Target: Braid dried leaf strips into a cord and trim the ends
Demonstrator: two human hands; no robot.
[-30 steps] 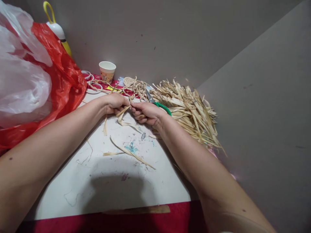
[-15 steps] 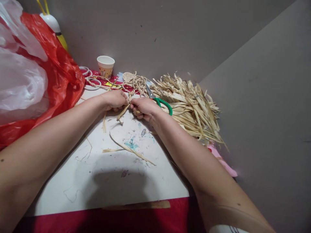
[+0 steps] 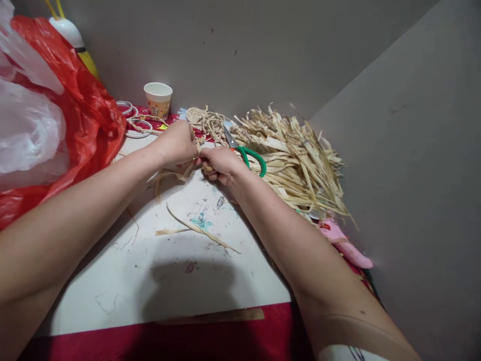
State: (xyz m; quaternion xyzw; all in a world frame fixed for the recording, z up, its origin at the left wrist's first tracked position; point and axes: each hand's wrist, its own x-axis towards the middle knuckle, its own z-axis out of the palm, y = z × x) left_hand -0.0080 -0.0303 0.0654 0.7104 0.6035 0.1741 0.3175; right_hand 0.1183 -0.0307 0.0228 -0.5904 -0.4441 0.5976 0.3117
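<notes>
My left hand [image 3: 176,143] and my right hand [image 3: 218,163] meet over the far part of a white board [image 3: 124,281]. Both are closed on pale dried-leaf strips [image 3: 171,175], whose loose ends trail down onto the board below the hands. A twisted cord [image 3: 205,120] of the same material runs from the hands back to a coiled heap by the wall. Green-handled scissors [image 3: 248,153] lie just right of my right hand.
A big pile of dried strips [image 3: 296,160] fills the right corner. A paper cup [image 3: 158,99], white rings [image 3: 138,129], a red plastic bag [image 3: 75,115] and a pink object [image 3: 345,248] lie around. Loose strips [image 3: 195,229] rest mid-board. Grey walls stand behind and right.
Both hands have moved slightly up and away, the left hand rising and turning over the strips. The trailing strip ends have been drawn closer under the hands.
</notes>
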